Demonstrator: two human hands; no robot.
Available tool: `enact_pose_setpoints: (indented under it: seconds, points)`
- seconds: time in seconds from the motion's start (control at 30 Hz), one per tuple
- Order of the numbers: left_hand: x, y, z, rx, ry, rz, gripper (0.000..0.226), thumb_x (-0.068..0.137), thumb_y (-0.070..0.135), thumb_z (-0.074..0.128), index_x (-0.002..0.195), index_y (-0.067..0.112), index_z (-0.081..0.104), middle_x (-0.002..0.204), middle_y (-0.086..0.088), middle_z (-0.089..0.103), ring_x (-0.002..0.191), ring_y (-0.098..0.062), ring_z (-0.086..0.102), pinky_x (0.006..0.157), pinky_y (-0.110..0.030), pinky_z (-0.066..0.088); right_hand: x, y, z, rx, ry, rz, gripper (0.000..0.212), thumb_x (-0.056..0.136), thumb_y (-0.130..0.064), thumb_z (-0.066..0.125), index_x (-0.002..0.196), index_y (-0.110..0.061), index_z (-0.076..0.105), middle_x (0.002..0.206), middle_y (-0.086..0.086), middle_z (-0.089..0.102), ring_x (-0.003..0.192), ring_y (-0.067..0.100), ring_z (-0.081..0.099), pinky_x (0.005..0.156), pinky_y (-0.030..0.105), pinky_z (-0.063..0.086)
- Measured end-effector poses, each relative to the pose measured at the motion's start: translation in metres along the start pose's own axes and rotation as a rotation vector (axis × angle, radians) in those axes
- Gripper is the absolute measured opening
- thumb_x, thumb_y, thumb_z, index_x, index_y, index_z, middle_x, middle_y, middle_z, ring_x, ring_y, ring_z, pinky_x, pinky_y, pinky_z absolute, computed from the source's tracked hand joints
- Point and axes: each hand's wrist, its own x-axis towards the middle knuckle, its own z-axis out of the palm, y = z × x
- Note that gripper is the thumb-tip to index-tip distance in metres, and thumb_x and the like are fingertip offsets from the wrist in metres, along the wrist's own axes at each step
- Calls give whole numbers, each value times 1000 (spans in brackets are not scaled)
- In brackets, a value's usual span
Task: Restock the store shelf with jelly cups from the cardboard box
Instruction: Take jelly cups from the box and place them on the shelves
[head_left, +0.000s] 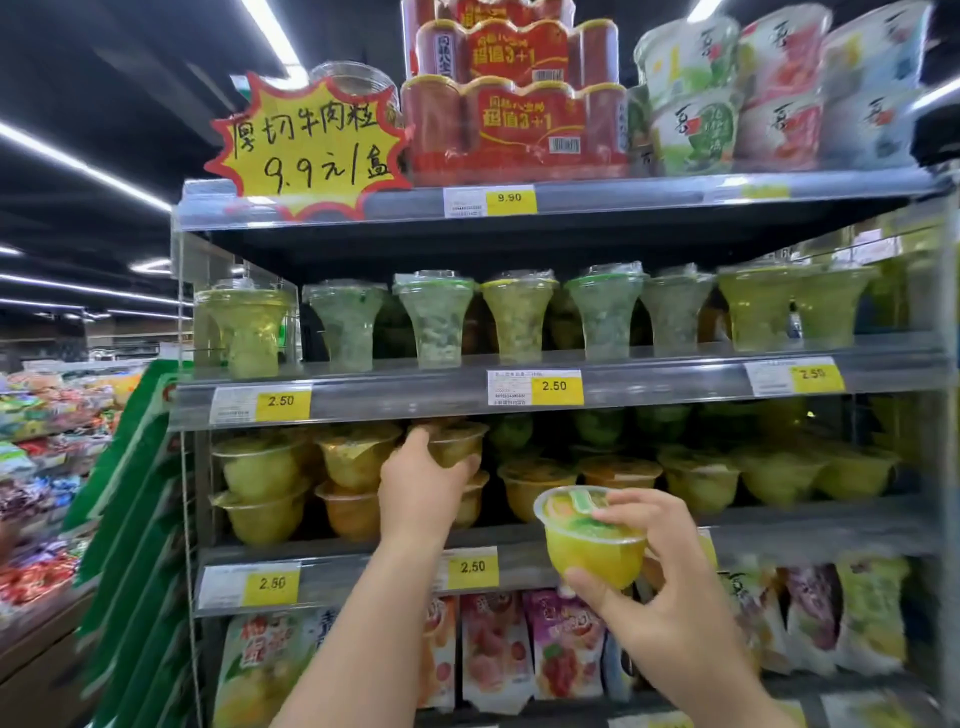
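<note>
My left hand (422, 486) reaches into the third shelf (779, 535) and grips a yellow jelly cup (460, 441) that sits on top of another cup in a stack. My right hand (657, 587) holds a second yellow jelly cup (592, 543) with a clear lid, tilted, in front of the shelf's front edge. Several more yellow and orange jelly cups (265, 480) are stacked two high along that shelf. The cardboard box is out of view.
Tall green jelly cups (436, 317) line the shelf above, under a grey shelf with red packs (514, 124) and a starburst price sign (306, 145). Snack pouches (496, 649) hang below. A snack bin (47, 441) stands to the left.
</note>
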Motion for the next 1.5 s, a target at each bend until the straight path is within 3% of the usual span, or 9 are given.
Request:
enact_pose_setpoints:
  seconds: [0.17,0.3,0.57,0.8,0.97,1.13,1.23,1.33,1.5]
  points:
    - [10,3,-1,19,-48,-24,60,78,35,74,130,17,51,116,-7,63,100,-23,59,80,-31,50,37,5,20,-44,65,-24,46,71,-22,81,98,-44,50,116,-15,46,113,-8,43,89,5,38]
    - [10,2,-6,8,-66,-18,62,78,34,75,132,17,50,121,-5,61,98,-18,57,73,-25,46,74,12,41,-146,87,6,44,74,-26,78,113,-24,59,119,-7,46,102,-16,41,86,-5,27]
    - [11,5,-13,-6,-118,-6,64,77,30,76,133,14,50,125,-6,58,96,-14,54,75,-24,43,102,25,69,-313,-16,221,41,80,-38,70,116,-20,59,132,-4,47,108,23,57,82,31,46]
    - [16,8,-19,50,-173,17,58,77,29,76,129,17,52,120,-2,61,91,-10,50,74,-21,41,106,29,73,-396,-85,257,45,82,-39,68,121,-23,53,140,-3,39,113,30,53,88,38,49]
    - [10,8,-23,118,-174,64,62,81,34,71,136,22,45,121,-3,60,100,-16,57,78,-24,43,100,30,65,-485,-85,221,60,80,-48,65,132,-25,44,138,0,43,128,33,35,107,41,30]
    - [-21,-7,-29,219,-22,228,52,90,33,59,138,28,41,84,4,63,66,-9,58,63,-24,48,62,27,56,-477,18,51,50,81,-43,66,126,-23,53,132,-4,49,128,23,33,106,34,29]
    - [-47,-24,-21,67,70,286,36,90,27,59,125,26,52,95,11,59,79,-1,56,73,-21,46,36,25,55,-386,89,-24,31,84,-41,56,108,-22,60,105,-13,53,105,11,44,91,15,28]
    - [-67,-48,-3,20,102,324,7,88,25,60,93,25,55,85,6,60,79,-10,58,70,-31,52,5,26,57,-264,21,4,15,88,-34,52,92,-22,60,86,-17,52,84,5,50,74,12,38]
    - [-111,-110,41,18,-94,255,37,90,31,57,56,20,46,46,4,48,48,-12,48,48,-22,34,-72,57,63,-100,-151,273,11,91,-22,59,81,-25,59,68,-13,60,67,2,59,57,7,40]
